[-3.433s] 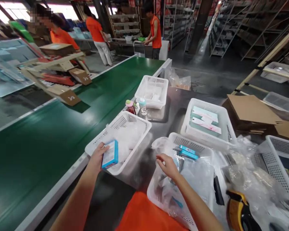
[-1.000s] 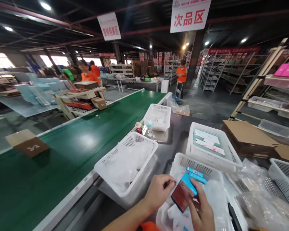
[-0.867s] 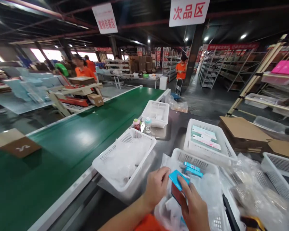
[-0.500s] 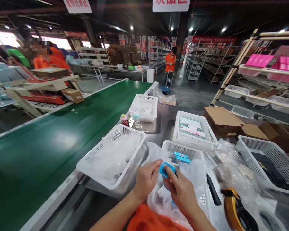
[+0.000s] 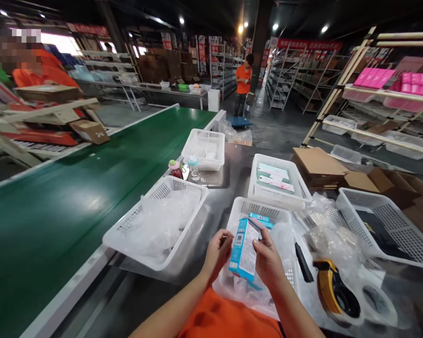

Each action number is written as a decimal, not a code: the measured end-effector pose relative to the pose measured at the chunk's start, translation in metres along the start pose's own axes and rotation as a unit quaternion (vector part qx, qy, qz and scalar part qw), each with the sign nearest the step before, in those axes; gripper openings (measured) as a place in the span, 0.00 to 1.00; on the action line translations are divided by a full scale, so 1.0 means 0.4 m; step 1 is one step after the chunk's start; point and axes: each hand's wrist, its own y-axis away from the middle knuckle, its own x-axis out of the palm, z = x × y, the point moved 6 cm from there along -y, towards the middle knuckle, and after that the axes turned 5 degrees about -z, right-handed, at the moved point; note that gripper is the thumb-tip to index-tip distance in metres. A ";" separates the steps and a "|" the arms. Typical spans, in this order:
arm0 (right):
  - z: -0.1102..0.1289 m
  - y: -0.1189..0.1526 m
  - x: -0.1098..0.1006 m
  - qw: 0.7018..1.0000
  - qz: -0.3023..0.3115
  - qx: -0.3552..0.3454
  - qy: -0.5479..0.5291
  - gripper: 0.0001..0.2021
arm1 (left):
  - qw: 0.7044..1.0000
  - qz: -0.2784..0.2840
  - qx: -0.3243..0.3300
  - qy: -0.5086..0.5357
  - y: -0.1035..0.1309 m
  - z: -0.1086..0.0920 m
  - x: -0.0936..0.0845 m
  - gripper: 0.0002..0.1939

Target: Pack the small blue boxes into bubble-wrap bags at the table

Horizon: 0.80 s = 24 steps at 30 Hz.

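We have the blue-and-white box above the near white basket, off its floor, in our right hand. It will probably handle as light and fairly stiff, being likely thin card; the smooth faces may slip a little, and a hard squeeze on the broad face could dent it. The side edges look the firmest place to hold. Our right fingers pinch the edge nearer that hand, thumb on the broad face. Our left hand is just beside the opposite edge, fingers curled; we cannot tell whether they touch it.

The box is tall and slightly tilted, with a bright blue narrow side bearing a small square code and a pale broad face of fine print, too small to read. Similar blue boxes lie inside the near white basket.
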 end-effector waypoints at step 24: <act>-0.090 -0.014 -0.052 0.970 -0.008 0.084 0.229 0.34 | 0.833 0.092 0.272 -0.473 0.086 -0.093 0.004 0.20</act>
